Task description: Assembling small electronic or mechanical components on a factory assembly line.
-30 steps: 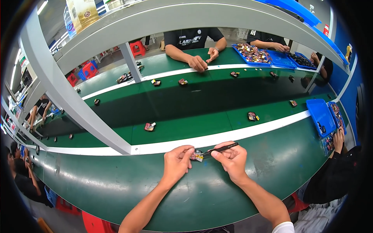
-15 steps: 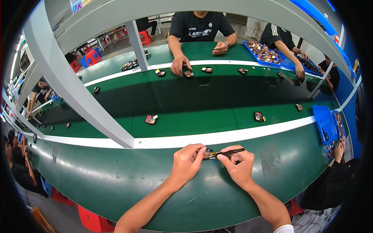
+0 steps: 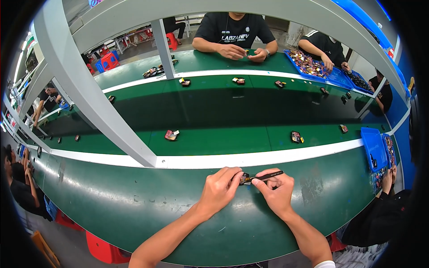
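Observation:
Over the near green worktop (image 3: 178, 232), my left hand (image 3: 219, 187) pinches a small black part (image 3: 244, 178) with some colour on it, mostly covered by my fingers. My right hand (image 3: 279, 191) grips slim black tweezers (image 3: 271, 175) between thumb and fingers. Their tips point left and meet the small part. What exactly the tips touch is too small to make out. Both hands are close together, just in front of the white rail (image 3: 250, 159).
Beyond the rail, a green conveyor (image 3: 214, 138) carries spaced small black parts, one of them a red-labelled part (image 3: 171, 135). A grey metal post (image 3: 89, 89) rises at left. Blue trays (image 3: 372, 149) stand at right. Co-workers sit opposite and at both sides.
My view has shifted slightly; my hands stay together, the tweezers still at the part. The co-worker opposite has lifted a part off the conveyor. Another co-worker's hand has moved from the conveyor to the tray.

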A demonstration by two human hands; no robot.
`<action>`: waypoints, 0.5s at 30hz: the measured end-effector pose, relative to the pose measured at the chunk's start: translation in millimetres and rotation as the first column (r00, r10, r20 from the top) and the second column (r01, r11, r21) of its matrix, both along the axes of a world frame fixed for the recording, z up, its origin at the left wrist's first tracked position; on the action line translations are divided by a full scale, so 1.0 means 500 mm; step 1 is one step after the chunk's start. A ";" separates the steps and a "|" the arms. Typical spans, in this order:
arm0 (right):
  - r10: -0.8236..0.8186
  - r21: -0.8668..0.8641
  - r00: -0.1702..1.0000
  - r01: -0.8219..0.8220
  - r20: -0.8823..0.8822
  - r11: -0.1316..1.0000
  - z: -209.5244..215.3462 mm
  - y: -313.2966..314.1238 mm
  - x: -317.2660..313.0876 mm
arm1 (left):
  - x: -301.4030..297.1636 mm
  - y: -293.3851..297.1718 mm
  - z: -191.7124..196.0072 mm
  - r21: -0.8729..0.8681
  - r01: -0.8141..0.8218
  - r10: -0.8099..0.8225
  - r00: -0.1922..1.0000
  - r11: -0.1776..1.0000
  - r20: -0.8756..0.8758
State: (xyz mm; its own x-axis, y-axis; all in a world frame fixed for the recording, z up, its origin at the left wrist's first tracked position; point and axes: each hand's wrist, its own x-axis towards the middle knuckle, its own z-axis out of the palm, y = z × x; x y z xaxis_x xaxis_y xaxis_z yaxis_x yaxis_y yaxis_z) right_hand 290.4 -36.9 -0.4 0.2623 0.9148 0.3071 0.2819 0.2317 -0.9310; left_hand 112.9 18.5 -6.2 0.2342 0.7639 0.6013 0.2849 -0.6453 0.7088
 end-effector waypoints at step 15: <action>0.005 -0.140 0.901 -0.073 -0.433 0.987 0.025 0.000 0.013 | 0.001 0.004 -0.001 -0.522 0.096 0.031 0.973 0.847 0.229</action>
